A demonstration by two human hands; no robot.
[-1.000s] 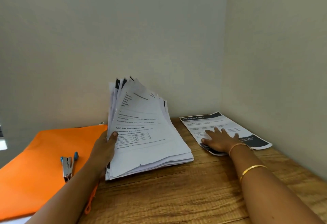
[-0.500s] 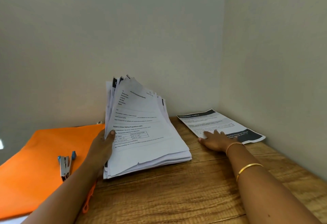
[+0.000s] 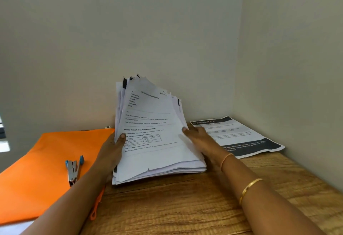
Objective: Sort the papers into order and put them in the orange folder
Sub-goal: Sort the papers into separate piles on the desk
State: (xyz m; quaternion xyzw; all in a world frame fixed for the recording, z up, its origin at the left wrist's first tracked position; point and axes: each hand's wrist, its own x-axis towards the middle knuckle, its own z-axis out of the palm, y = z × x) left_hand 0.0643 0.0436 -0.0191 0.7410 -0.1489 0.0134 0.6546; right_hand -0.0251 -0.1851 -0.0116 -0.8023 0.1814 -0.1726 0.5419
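Gripping the paper stack (image 3: 154, 138) by both long edges. Pinching the left edge with the left hand (image 3: 111, 151), pressing the thumb onto the top sheet and keeping the other fingers hidden behind the pile. Clamping the right edge with the right hand (image 3: 202, 141) in the same way, thumb on top, fingers tucking underneath and mostly out of sight. Standing the stack on its near short edge on the wooden bench (image 3: 185, 207), leaning it up and away toward the wall, with the top corners fanning slightly.

Probably leafing or squaring, with sorting seemingly barely under way: leaving just one printed sheet (image 3: 241, 136) lying flat apart, beyond the right hand.

Finding the orange folder (image 3: 46, 160) flat on the bench immediately left of the left hand, so lying nearer that side and calling for a leftward carry. Likely needing to shift the stapler (image 3: 73, 169) resting on the folder before opening it.
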